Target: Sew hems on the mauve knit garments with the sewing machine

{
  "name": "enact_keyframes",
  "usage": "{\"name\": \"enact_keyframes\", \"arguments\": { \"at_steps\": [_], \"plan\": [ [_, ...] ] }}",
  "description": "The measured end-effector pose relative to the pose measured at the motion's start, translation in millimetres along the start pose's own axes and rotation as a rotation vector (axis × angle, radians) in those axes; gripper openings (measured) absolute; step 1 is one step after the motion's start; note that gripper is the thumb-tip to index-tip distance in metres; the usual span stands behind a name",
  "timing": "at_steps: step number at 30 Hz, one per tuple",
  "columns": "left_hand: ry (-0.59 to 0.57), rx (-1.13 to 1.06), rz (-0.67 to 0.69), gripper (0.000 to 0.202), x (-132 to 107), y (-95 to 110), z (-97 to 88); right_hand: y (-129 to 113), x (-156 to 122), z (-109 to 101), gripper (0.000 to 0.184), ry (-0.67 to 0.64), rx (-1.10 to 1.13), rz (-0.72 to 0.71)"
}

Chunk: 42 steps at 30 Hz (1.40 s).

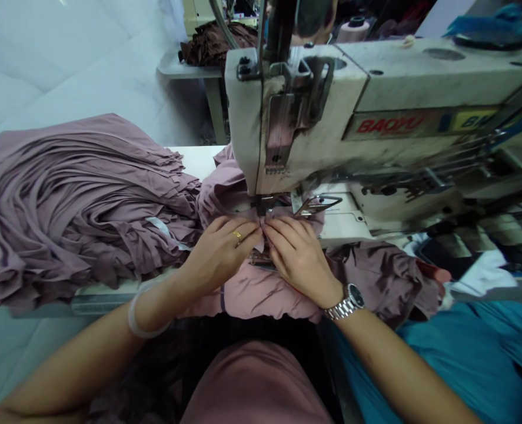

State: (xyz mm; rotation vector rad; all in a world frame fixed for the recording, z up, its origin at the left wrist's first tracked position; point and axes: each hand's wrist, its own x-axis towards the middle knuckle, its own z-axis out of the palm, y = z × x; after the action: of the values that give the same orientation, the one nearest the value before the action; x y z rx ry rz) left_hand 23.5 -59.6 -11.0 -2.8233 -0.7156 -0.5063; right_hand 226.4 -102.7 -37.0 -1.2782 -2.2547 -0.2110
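Head view: the left hand [219, 253] and right hand [298, 259] meet fingertip to fingertip, fingers bent and pinching the mauve fabric [261, 291] just near of the sewing machine [375, 118] needle. A fabric pile [75, 200] lies left on the tabletop [194, 159].

The mauve garment piece [254, 291] is a soft, thin cloth in a dusty pink-purple colour, covered with many small wrinkles. It lies on the bed of the sewing machine [375, 88]. A narrow folded edge of it sits directly in front of the presser foot [265, 206]. Behind the foot, one part of it is bunched up in a loose heap on the white table [190, 159]. The near part is spread wider and hangs down over the front edge of the table. Whether the darker folds on the right belong to it is not clear.
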Motion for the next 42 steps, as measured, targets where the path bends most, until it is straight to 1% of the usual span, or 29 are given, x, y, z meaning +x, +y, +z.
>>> {"name": "enact_keyframes", "arguments": {
  "at_steps": [2,4,11,15,18,21,27,32,36,39,42],
  "plan": [
    [0.034,-0.025,0.031,0.026,-1,-2,-0.3,0,-1,0,0.032,0.030,0.025,-0.024],
    [0.056,-0.045,0.034,0.025,-2,-2,0.4,1,-1,-1,0.029,0.047,0.031,-0.027],
    [0.072,-0.069,0.011,0.023,0,-5,3.2,4,11,-3,0.025,0.032,0.064,0.032],
    [0.057,-0.060,-0.022,0.023,6,-8,5.0,5,16,-2,0.026,-0.006,0.063,0.063],
    [0.074,-0.047,-0.061,0.023,10,-10,7.4,5,16,-1,0.028,-0.021,0.047,0.071],
    [0.092,-0.037,-0.068,0.023,13,-12,9.2,6,15,-1,0.031,-0.019,0.054,0.071],
    [0.117,-0.049,-0.081,0.022,13,-12,10.3,12,16,2,0.032,-0.030,0.144,0.104],
    [0.094,-0.027,-0.089,0.024,13,-12,9.5,15,18,2,0.030,-0.050,0.188,0.152],
    [0.069,-0.010,-0.077,0.024,12,-13,9.1,13,17,1,0.032,-0.048,0.109,0.098],
    [0.047,0.008,-0.059,0.023,12,-9,10.7,11,15,1,0.033,-0.047,-0.008,-0.020],
    [0.004,-0.028,-0.080,0.020,12,-2,10.7,11,12,1,0.034,-0.047,-0.083,-0.143]
  ]
}}
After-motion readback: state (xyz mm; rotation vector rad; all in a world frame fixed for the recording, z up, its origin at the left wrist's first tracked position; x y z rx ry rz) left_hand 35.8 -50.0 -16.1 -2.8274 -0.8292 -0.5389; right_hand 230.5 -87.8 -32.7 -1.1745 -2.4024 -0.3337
